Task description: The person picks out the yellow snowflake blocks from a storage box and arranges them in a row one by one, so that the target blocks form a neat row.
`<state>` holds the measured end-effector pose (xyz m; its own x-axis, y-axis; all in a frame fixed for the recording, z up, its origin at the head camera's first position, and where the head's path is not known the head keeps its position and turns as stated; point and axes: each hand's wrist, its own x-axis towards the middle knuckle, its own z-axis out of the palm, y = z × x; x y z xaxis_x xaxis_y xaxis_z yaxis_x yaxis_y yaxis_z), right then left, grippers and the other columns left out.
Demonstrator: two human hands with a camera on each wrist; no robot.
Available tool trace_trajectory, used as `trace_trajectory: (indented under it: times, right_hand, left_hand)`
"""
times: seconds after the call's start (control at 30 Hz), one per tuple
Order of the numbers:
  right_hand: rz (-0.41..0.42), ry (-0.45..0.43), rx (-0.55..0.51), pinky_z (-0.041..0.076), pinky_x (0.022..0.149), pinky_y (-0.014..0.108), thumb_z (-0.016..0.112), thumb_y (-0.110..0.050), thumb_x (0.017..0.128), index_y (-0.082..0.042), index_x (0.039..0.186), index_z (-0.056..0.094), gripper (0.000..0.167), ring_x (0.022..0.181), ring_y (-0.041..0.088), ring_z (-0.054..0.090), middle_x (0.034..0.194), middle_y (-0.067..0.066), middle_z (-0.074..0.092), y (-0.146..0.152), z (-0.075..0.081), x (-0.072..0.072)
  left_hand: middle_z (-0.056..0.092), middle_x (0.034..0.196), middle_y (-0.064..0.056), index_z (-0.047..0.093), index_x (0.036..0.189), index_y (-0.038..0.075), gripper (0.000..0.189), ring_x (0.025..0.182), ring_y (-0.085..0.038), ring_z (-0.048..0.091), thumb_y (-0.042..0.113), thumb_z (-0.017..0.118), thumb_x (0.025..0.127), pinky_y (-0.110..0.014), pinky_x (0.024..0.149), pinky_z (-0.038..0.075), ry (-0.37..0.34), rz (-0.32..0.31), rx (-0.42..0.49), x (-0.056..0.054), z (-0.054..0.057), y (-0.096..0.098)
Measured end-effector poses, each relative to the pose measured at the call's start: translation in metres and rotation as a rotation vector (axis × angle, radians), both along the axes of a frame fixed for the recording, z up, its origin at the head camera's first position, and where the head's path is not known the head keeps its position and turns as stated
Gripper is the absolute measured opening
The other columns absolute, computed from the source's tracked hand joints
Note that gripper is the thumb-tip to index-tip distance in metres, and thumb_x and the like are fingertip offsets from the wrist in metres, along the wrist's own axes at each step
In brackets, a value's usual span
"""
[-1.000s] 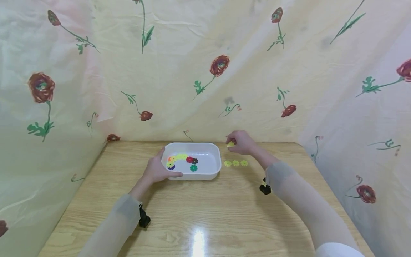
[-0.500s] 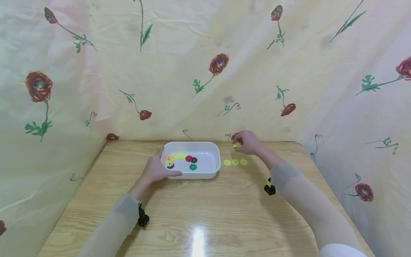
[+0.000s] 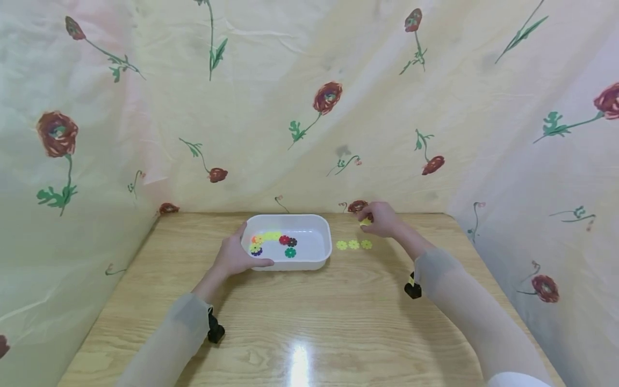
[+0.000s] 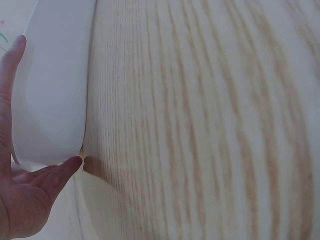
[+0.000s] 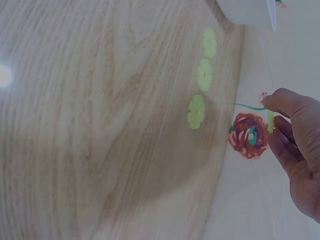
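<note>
A white plastic tub (image 3: 309, 265) stands on the table, holding several small flower-shaped plastic discs in yellow, orange, red, dark, green and blue. My left hand (image 3: 235, 257) grips its left end, the thumb along the front side, as the left wrist view (image 4: 50, 100) also shows. To the right of the tub, my right hand (image 3: 383, 220) pinches a yellow flower-shaped disc (image 5: 271, 121) between thumb and fingers, above the table's back. The fingers partly hide that disc. Three more yellow discs (image 3: 354, 244) lie in a row on the table, below and left of this hand.
The wood-grain table (image 3: 309, 312) ends at the back against a hanging flower-print cloth (image 3: 271, 107), which also stands along both sides. A black wrist device (image 3: 413, 288) sits under the right forearm, another (image 3: 215, 328) under the left.
My right hand has moved to the right with the yellow disc, away from the tub, to behind the row's right end. My left hand stays on the tub.
</note>
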<state>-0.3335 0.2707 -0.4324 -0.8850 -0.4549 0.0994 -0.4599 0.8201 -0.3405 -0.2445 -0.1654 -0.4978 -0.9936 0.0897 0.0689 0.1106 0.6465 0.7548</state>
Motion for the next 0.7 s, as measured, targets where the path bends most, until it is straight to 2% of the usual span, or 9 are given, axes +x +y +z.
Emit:
trace_trajectory:
  times: [0.23,0.47,0.7]
  right_hand:
    - [0.001,-0.025,-0.013,0.054,0.08,0.044,0.079,-0.007,0.088,-0.001,0.1,0.079,0.013,0.082,0.022,0.061,0.096,0.019,0.074,0.01,-0.002,0.007]
    - [-0.031,-0.053,-0.022,0.056,0.084,0.047,0.079,-0.007,0.089,0.001,0.1,0.078,0.014,0.088,0.028,0.066,0.097,0.017,0.074,0.022,-0.009,0.012]
    - [-0.029,-0.047,-0.041,0.057,0.08,0.043,0.081,-0.006,0.086,0.002,0.098,0.079,0.015,0.084,0.025,0.066,0.092,0.016,0.076,0.033,-0.02,0.016]
  left_hand:
    - [0.059,0.147,-0.02,0.021,0.169,0.004,0.137,0.115,-0.03,0.061,0.05,0.1,0.067,-0.051,0.107,0.053,0.011,-0.004,-0.011,-0.001,-0.002,0.0]
    - [0.058,0.149,-0.02,0.021,0.17,0.006,0.136,0.117,-0.032,0.06,0.049,0.1,0.068,-0.053,0.109,0.052,0.0,0.0,-0.002,0.001,-0.001,0.001]
    - [0.063,0.14,-0.017,0.023,0.17,0.007,0.135,0.11,-0.028,0.061,0.05,0.1,0.068,-0.043,0.098,0.054,0.011,0.003,-0.019,0.0,-0.001,0.0]
